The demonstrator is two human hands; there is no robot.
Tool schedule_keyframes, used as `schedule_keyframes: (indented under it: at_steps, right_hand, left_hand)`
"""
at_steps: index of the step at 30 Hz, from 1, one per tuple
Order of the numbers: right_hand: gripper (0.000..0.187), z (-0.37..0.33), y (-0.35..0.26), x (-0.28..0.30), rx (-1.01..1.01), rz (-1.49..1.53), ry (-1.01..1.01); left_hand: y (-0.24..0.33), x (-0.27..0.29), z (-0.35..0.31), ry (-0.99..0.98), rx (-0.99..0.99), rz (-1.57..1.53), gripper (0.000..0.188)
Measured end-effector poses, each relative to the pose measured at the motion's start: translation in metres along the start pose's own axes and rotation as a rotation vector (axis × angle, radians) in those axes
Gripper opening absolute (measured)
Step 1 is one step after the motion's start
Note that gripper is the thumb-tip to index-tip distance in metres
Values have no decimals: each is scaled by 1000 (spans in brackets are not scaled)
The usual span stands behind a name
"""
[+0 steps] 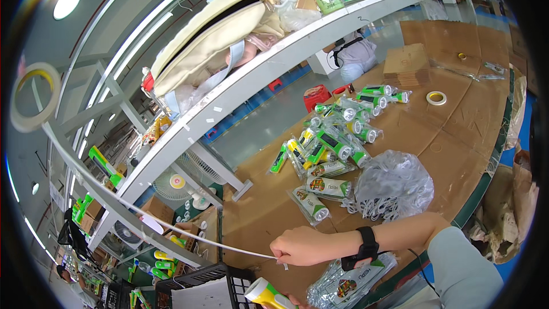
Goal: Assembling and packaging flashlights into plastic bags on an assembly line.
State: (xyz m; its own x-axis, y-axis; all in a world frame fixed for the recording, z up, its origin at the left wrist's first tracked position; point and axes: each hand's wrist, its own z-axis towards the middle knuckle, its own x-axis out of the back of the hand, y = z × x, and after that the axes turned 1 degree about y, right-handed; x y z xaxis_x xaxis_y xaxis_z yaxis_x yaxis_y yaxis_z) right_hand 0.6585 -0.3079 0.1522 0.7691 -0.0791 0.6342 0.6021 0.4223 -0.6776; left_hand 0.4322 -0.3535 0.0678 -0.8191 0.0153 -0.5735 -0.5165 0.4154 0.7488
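My right hand (300,246), with a black band (366,246) on its wrist, is closed in a pinch on the end of a narrow white tape strip (211,242). The strip stretches taut up and left toward a tape roll (35,97) hung on the metal frame. At the lower edge, a yellow, green and white flashlight (267,294) points up and left, held by my left hand (294,301), of which only some fingers show. Just below my right wrist lies a stack of clear printed plastic bags (349,285).
Bagged flashlights (337,137) are heaped on the cardboard-covered table (457,154). Beside them sits a plastic bag of white cords (394,186). A black crate (229,277) stands at lower left. A white shelf (269,57) carrying a cream bag (211,34) crosses above. Flattened cardboard (407,66) lies farther back.
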Motion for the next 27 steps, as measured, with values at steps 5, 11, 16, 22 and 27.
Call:
schedule_keyframes:
  at_steps: [5,11,16,22,27]
  right_hand:
    - [15,-6,25,-11,-11,-333,84]
    - [14,11,63,-24,-117,6,358]
    - [17,21,81,-24,-47,472,341]
    - [4,7,59,32,-45,52,720]
    - [16,-10,63,58,-255,-206,682]
  left_hand:
    - [20,-41,55,-210,-412,261,57]
    - [43,-104,102,-196,-663,179,57]
    - [45,-122,125,-36,-821,248,47]
    - [44,-99,184,-336,-391,864,30]
    - [-13,-50,233,-150,-388,1458,53]
